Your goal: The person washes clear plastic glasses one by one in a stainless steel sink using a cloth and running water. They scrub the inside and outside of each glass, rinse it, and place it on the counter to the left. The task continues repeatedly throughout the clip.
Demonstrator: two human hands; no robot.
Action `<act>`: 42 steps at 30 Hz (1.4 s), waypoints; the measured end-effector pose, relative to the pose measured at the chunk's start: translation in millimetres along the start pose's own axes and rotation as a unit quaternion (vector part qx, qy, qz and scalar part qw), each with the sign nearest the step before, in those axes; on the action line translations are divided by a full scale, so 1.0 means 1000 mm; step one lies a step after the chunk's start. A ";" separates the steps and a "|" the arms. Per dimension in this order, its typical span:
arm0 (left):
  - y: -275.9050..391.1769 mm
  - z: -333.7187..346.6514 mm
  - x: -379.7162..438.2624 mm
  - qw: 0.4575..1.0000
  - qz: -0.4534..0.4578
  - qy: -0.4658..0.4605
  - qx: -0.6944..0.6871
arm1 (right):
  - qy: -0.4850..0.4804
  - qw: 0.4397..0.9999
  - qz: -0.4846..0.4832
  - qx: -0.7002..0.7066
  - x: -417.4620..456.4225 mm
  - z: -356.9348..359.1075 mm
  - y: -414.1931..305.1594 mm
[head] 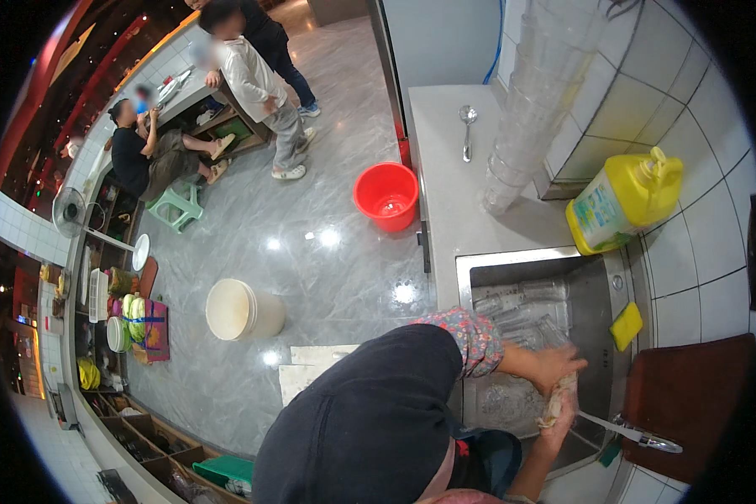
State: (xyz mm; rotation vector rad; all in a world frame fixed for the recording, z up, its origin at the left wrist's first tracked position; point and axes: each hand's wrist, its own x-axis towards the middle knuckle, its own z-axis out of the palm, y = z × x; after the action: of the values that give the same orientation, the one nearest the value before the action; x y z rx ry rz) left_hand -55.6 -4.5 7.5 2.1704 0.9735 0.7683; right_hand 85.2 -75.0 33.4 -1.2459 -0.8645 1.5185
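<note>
My left hand [557, 366], below a floral sleeve, is blurred over the steel sink [605, 315]; its fingers look partly spread, and whether they grip anything is unclear. Just beneath it, my right hand [562, 406] holds a pale, wet, crumpled cloth [550, 412]. Water runs from the faucet [658, 442] beside the right hand. Several clear tumblers [542, 291] lie in the upper part of the basin. Nearer my body, clear wet items [504, 403] rest in the basin, their shapes hard to tell.
Tall stacked clear cups [523, 120], a spoon [468, 133] and a yellow detergent jug [624, 201] stand or lie on the counter. A yellow sponge [626, 326] rests at the sink's far edge. A red bucket [386, 196] and a white bucket [246, 310] occupy the floor; people are farther off.
</note>
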 end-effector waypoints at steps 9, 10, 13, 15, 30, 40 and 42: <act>-0.026 0.006 0.018 0.963 0.202 -0.178 0.016 | -0.166 0.753 -0.273 -0.576 -0.014 -0.018 -0.008; -0.032 0.005 0.011 0.972 0.165 -0.169 -0.011 | -0.167 0.778 -0.252 -0.551 -0.018 -0.012 -0.020; -0.041 0.004 0.000 0.981 0.120 -0.127 -0.081 | -0.032 0.796 -0.292 -0.529 -0.029 -0.022 -0.044; -0.032 -0.005 -0.005 0.984 0.113 -0.087 -0.111 | 0.088 0.765 -0.253 -0.585 -0.029 -0.041 -0.051; 0.032 -0.012 -0.021 0.964 0.203 -0.044 0.164 | 0.007 0.979 0.160 0.124 -0.030 -0.041 0.032; -0.004 0.013 -0.007 0.564 -0.167 -0.547 -0.596 | -0.040 0.884 -0.075 -0.460 -0.014 0.001 -0.064; -0.006 0.007 -0.001 0.730 -0.104 -0.459 -0.496 | -0.028 0.900 -0.040 -0.433 -0.011 -0.007 -0.066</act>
State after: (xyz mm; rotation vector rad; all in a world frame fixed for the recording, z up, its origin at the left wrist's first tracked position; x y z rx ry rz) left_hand -53.7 -4.1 -1.1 1.1423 0.1392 -0.0321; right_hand 107.6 -67.0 96.1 -1.7496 -1.7166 1.1080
